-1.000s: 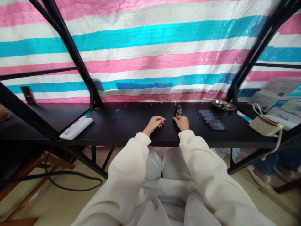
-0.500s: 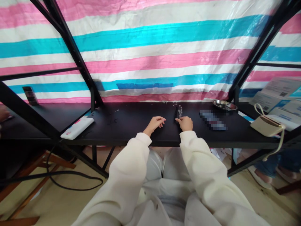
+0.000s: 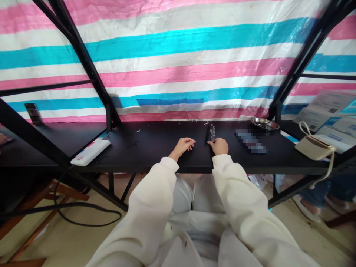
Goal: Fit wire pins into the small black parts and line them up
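Resting both hands on the black table (image 3: pixel 155 148), you have the work close in front of you. Your right hand (image 3: pixel 219 145) lies with its fingers curled loosely inward, the tips touching the near end of the small dark strip (image 3: pixel 210 132) studded with pale beads; whether they pinch it or only rest against it I cannot tell — the strip is too small to read. It runs straight away from your fingertips toward the striped tarp (image 3: pixel 178 66). Your left hand (image 3: pixel 184 145) sits just beside, well short of the strip, fingers relaxed and a little spread, holding nothing.

To handle the strip well, I judge you should steady it with the left fingers near its middle while the right works the near end — such a light piece would likely slide or scatter its beads if pushed from one end only. Keep your wrists on the table for fine control.

Beyond your right fingers and off to the side lie a blurred patch (image 3: pixel 251 141), then a steel dish (image 3: pixel 264 123). A white pad (image 3: pixel 90 151) lies far out past your left hand.
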`<state>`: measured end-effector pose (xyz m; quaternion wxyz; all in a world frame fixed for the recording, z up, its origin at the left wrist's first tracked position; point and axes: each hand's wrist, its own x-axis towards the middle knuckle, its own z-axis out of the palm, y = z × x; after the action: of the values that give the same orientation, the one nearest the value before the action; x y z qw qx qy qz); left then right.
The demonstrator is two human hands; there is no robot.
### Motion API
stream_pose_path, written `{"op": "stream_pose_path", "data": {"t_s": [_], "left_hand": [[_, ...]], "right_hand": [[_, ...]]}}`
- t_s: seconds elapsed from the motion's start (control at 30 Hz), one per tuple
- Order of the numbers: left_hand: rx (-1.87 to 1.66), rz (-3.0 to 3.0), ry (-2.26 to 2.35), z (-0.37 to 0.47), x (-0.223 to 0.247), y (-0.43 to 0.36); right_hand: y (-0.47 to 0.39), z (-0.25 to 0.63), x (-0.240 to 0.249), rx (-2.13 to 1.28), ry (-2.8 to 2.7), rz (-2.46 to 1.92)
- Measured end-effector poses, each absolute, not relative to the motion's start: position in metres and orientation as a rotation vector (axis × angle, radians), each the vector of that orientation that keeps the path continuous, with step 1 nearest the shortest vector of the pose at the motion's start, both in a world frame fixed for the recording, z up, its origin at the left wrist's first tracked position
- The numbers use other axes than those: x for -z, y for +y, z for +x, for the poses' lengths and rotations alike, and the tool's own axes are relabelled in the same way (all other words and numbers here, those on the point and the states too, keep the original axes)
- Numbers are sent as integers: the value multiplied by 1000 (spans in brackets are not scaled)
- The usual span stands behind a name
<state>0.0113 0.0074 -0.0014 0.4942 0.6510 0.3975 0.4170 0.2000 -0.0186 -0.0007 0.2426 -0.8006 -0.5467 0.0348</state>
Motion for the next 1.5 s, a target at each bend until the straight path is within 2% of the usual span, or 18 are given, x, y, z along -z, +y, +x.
{"op": "stream_pose_path", "data": {"t_s": [0.87,1.13,1.27,1.5], "left_hand": [[-977,1655,1022,13,3,7],[-915,2148,1120,20,4,8],[-767,2459,1148,30,-7,1],[-587,2564,1271,51,-20,-8]], "right_hand": [[-18,201,3,-118,-1515,-2171],[-17,201,3,-115,-1524,-2171],[-18,201,3,-117,-1525,-2161],[-16,201,3,-126,-1515,-2161]]}}
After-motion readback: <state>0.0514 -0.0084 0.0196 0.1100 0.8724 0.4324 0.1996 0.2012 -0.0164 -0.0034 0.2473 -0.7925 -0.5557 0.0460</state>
